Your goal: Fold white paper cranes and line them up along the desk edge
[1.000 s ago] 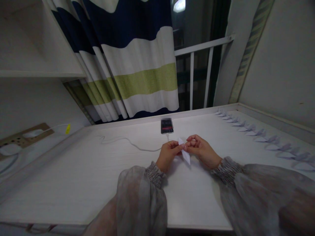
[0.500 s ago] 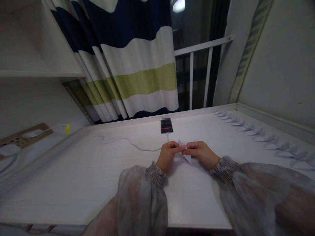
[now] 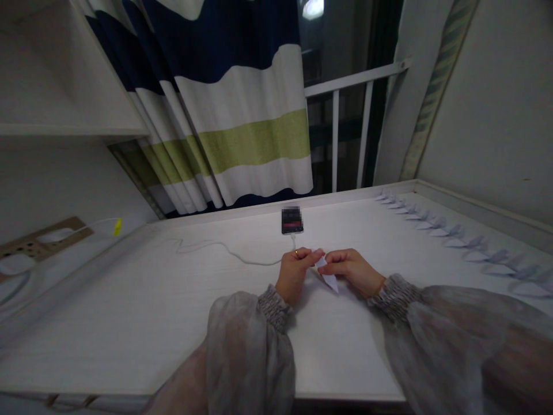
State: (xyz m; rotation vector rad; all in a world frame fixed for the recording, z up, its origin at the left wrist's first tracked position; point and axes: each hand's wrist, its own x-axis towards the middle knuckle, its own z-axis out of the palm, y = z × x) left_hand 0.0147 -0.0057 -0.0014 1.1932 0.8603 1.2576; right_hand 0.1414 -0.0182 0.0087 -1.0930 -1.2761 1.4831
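A small folded white paper piece [image 3: 327, 275] sits between my two hands, low over the white table [image 3: 129, 323]. My left hand [image 3: 295, 272] pinches its upper left part; a ring shows on one finger. On the right side, my right hand [image 3: 351, 268] grips the same paper with curled fingers. Its pointed tip sticks out below the fingers toward me. Both forearms wear sheer grey sleeves.
A phone [image 3: 291, 221] lies just beyond my hands with a white cable [image 3: 216, 246] running left to a wall socket panel [image 3: 43, 239]. A row of several folded paper pieces [image 3: 449, 233] lines the right edge. A striped curtain [image 3: 242, 115] and a window railing [image 3: 345, 132] stand behind.
Both hands have sunk a little closer to the table, and the paper has tilted flatter with its tip pointing further right.
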